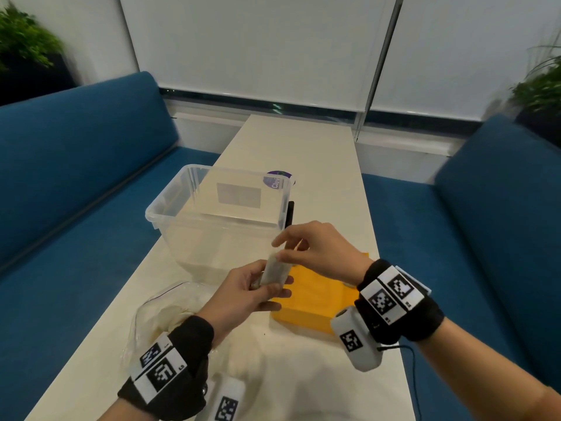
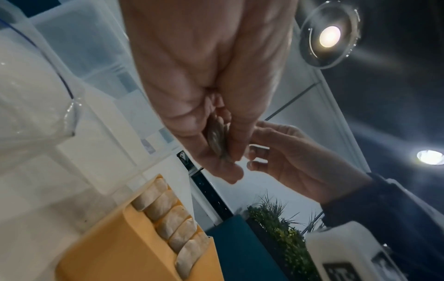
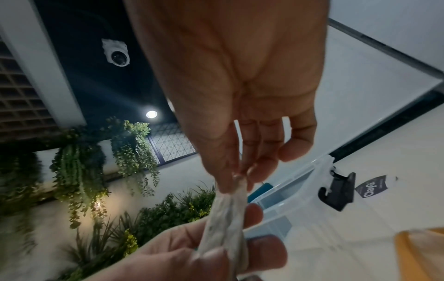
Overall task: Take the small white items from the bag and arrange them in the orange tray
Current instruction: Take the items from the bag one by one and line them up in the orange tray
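My left hand (image 1: 261, 287) grips a small stack of flat white packets (image 1: 273, 273) above the near left edge of the orange tray (image 1: 312, 305). My right hand (image 1: 291, 250) pinches the top end of one packet (image 3: 234, 192) between thumb and forefinger. In the left wrist view the packets (image 2: 217, 138) show edge-on between my left fingers, and a row of several white packets (image 2: 168, 214) stands along one side of the orange tray (image 2: 115, 247). The clear plastic bag (image 1: 170, 311) lies on the table to the left of my left wrist.
A clear plastic bin (image 1: 218, 214) stands on the long white table (image 1: 318, 147) just beyond the tray, with a black clip (image 1: 290, 212) on its right rim. Blue sofas (image 1: 76, 165) flank the table on both sides.
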Demonstrator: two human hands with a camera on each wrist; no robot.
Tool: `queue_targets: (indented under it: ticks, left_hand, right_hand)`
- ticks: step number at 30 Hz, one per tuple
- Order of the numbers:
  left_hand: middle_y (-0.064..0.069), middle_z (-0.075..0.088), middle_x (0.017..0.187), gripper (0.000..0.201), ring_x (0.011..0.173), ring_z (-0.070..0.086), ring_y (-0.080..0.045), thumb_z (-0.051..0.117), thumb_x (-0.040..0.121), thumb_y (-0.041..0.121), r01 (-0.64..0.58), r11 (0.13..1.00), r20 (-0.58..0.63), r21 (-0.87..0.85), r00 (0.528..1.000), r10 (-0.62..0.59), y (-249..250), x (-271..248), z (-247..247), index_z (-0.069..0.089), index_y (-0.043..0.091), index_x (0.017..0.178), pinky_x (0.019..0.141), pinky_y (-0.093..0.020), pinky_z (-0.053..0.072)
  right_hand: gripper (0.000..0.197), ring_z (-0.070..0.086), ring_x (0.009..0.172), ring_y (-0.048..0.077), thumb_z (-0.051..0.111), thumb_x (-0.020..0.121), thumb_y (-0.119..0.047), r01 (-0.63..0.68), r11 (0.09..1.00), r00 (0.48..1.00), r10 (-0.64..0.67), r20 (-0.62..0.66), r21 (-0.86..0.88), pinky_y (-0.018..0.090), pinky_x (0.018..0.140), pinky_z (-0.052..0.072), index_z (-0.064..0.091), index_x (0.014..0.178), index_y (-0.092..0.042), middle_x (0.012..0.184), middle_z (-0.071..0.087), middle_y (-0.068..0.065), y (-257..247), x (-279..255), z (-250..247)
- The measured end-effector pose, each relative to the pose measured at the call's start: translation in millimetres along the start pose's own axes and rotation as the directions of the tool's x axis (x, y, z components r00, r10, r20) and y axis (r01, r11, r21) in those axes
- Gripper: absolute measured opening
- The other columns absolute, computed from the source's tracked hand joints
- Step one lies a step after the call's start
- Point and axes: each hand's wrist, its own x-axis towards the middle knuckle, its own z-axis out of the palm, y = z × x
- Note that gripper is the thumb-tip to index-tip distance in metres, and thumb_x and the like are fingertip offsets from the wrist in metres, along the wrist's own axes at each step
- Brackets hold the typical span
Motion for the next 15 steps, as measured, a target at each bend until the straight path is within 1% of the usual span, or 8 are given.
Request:
queue_targets:
  ticks: [2,3,5,6,7,8,11,15]
  left_hand:
    - [-0.005,0.073,0.110,0.031,0.098,0.071,-0.021,0.064,0.088,0.021,0.005,0.999,0.015,-0.046,1.000,-0.005,2,-1,0,0.061,0.016,0.118,0.072,-0.024,0.056]
    - [-0.006,0.073,0.110,0.034,0.099,0.071,-0.022,0.061,0.087,0.029,0.031,0.994,0.027,-0.102,0.999,-0.028,3,-1,0,0.061,0.016,0.119,0.071,-0.025,0.056]
    - [-0.007,0.072,0.112,0.037,0.098,0.071,-0.022,0.050,0.091,0.040,0.093,0.970,0.049,-0.226,0.995,-0.084,5,-2,0,0.062,0.018,0.118,0.071,-0.026,0.056]
    - [-0.008,0.072,0.113,0.037,0.096,0.071,-0.022,0.046,0.093,0.041,0.112,0.955,0.053,-0.276,0.993,-0.101,6,-3,-1,0.063,0.018,0.117,0.071,-0.025,0.056]
    - [-0.010,0.072,0.112,0.035,0.094,0.071,-0.020,0.046,0.094,0.038,0.114,0.943,0.055,-0.312,0.993,-0.102,6,-3,-2,0.064,0.017,0.116,0.070,-0.024,0.055]
    - [-0.011,0.072,0.109,0.032,0.091,0.070,-0.019,0.051,0.092,0.033,0.102,0.936,0.055,-0.336,0.995,-0.089,6,-2,-3,0.065,0.016,0.115,0.068,-0.023,0.055]
    - [-0.009,0.072,0.101,0.033,0.087,0.069,-0.014,0.064,0.080,0.019,0.055,0.931,0.042,-0.360,0.998,-0.042,6,-1,-5,0.066,0.012,0.112,0.066,-0.022,0.055]
    - [-0.005,0.073,0.096,0.031,0.084,0.069,-0.010,0.065,0.081,0.014,-0.010,0.951,0.006,-0.310,1.000,0.012,9,2,-6,0.066,0.010,0.112,0.066,-0.021,0.054]
  right_hand:
    - [0.012,0.059,0.073,0.004,0.067,0.085,-0.020,0.056,0.998,0.998,-0.055,-0.012,0.042,0.018,0.070,0.050,0.072,0.096,-0.016,0.087,0.069,-0.005,-1,0,-5]
    - [0.009,0.063,0.074,0.006,0.067,0.085,-0.014,0.071,0.993,0.997,-0.070,-0.012,0.094,0.021,0.072,0.053,0.072,0.092,-0.014,0.087,0.071,-0.004,0,-1,-9]
    - [0.008,0.067,0.078,0.012,0.066,0.084,-0.004,0.076,0.972,0.997,-0.079,0.004,0.223,0.026,0.077,0.057,0.071,0.089,-0.008,0.087,0.072,0.002,2,-2,-17]
    - [0.008,0.068,0.081,0.015,0.064,0.084,0.000,0.078,0.960,0.996,-0.085,0.013,0.269,0.026,0.079,0.057,0.070,0.089,-0.004,0.089,0.072,0.005,3,-4,-21]
    - [0.009,0.069,0.084,0.017,0.063,0.084,0.002,0.084,0.951,0.995,-0.094,0.019,0.298,0.025,0.081,0.056,0.070,0.089,-0.002,0.090,0.072,0.007,4,-5,-24]
    - [0.010,0.069,0.087,0.017,0.063,0.084,0.004,0.094,0.945,0.994,-0.107,0.023,0.313,0.024,0.082,0.056,0.069,0.088,-0.002,0.092,0.071,0.008,4,-6,-26]
    - [0.015,0.068,0.092,0.014,0.061,0.083,0.009,0.117,0.934,0.991,-0.132,0.023,0.339,0.021,0.082,0.054,0.070,0.084,-0.003,0.097,0.071,0.010,6,-8,-31]
    - [0.017,0.068,0.095,0.014,0.058,0.082,0.013,0.151,0.921,0.988,-0.155,-0.019,0.359,0.020,0.082,0.053,0.070,0.086,0.001,0.100,0.071,0.013,7,-12,-36]
